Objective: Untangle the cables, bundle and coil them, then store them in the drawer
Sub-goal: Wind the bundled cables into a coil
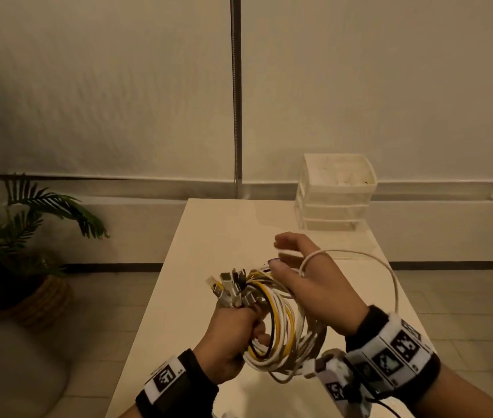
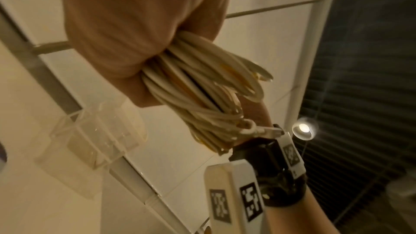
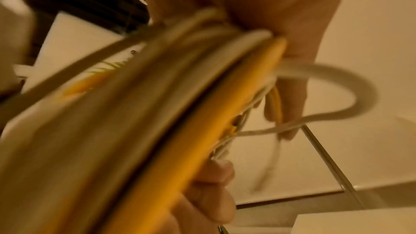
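Above the white table [image 1: 209,236], my left hand [image 1: 234,330] grips a coil of white, yellow and black cables [image 1: 278,330], and their plugs [image 1: 230,289] stick up over my fist. My right hand [image 1: 302,279] lies across the top of the coil. A loose white cable [image 1: 390,276] loops round this hand, passes between thumb and fingers, and arcs out to the right. The left wrist view shows my left palm [image 2: 123,33] closed round the cable coil [image 2: 202,86]. In the blurred right wrist view, the coil [image 3: 157,113] fills the frame beside the loose white cable's loop [image 3: 360,86].
A small white drawer unit [image 1: 335,191] stands at the table's far right corner, its drawers closed. It also shows in the left wrist view as the drawer unit [image 2: 90,140]. A potted plant [image 1: 27,236] stands on the floor to the left. A white wall lies behind.
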{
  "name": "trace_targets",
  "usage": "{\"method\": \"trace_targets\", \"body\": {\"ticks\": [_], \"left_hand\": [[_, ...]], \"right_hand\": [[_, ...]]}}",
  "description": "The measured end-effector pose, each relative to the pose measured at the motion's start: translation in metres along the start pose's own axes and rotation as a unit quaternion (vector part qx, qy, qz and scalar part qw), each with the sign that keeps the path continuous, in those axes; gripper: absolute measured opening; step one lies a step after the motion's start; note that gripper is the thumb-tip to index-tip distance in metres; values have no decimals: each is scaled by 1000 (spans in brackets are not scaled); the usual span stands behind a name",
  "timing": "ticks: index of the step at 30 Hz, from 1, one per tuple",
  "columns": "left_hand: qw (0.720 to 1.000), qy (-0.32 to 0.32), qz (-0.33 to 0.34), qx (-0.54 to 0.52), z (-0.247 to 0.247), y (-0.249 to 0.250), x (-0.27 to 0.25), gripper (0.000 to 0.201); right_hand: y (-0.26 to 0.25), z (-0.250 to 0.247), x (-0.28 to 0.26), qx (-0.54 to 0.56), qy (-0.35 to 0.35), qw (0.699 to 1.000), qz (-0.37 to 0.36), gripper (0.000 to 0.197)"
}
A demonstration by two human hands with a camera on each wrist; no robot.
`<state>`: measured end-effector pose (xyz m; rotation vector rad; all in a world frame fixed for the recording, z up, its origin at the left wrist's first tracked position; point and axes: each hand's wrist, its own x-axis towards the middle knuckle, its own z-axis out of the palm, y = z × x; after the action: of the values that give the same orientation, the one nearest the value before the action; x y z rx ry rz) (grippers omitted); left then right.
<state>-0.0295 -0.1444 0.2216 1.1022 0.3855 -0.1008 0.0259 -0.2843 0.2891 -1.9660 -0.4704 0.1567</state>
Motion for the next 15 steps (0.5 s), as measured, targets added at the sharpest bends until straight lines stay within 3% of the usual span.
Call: {"method": "trace_targets", "body": {"ticks": [3, 7, 13, 15], "left_hand": [[996, -27, 42, 77, 2, 10, -5, 31], [980, -72, 71, 170, 0, 19, -11, 41], [939, -103, 130, 301, -7, 48, -10, 21], [919, -121, 149, 344, -4, 62, -13, 32]], "right_hand": [[3, -6, 2, 59, -49, 995, 66, 32], [-1, -20, 5, 54, -105, 990, 77, 18], [1, -28, 10, 187, -91, 968, 140, 23], [-1, -24, 9, 192, -64, 970, 131, 25]]}}
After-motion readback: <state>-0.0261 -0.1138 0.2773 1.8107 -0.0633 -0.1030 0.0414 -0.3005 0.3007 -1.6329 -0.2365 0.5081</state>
